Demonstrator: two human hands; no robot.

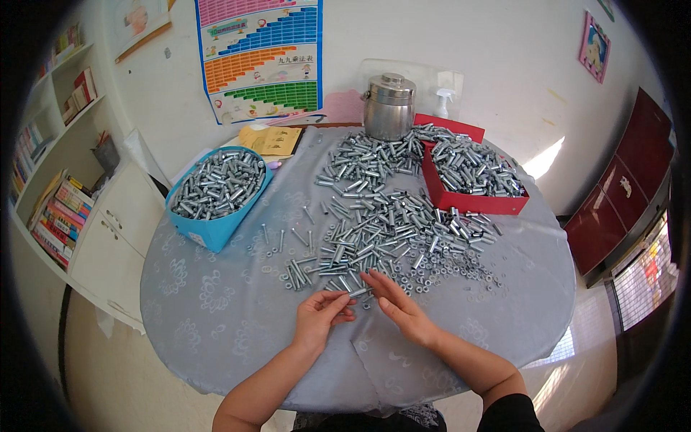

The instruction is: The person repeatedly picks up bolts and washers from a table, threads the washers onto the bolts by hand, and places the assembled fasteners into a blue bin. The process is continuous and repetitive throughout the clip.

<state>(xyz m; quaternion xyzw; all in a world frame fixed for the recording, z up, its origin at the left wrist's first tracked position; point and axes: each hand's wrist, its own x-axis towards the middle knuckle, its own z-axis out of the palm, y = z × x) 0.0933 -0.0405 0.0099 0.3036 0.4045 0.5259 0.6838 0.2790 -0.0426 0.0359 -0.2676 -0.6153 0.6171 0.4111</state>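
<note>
One silver, rod-shaped metal fastener (359,292) is pinched in the fingers of the left hand (321,318) above the grey cloth-covered worktop (252,309); the right hand (404,315), fingers straight and unclenched, is just beside it — contact is hard to tell. Beyond lie small metal rings (432,268) and heaped silver fasteners (389,223) — then a full blue plastic bin (209,234), a full red box (479,204) and a lidded steel canister (389,117).

The bench (241,353) lies open along its near edge and between the blue tub (205,232) and heaped metal sleeves (385,232), save for loose bolts (310,241). The heap bars the way ahead of the hands (321,315); the red box (479,204) and steel pot (389,111) obstruct farther back.
</note>
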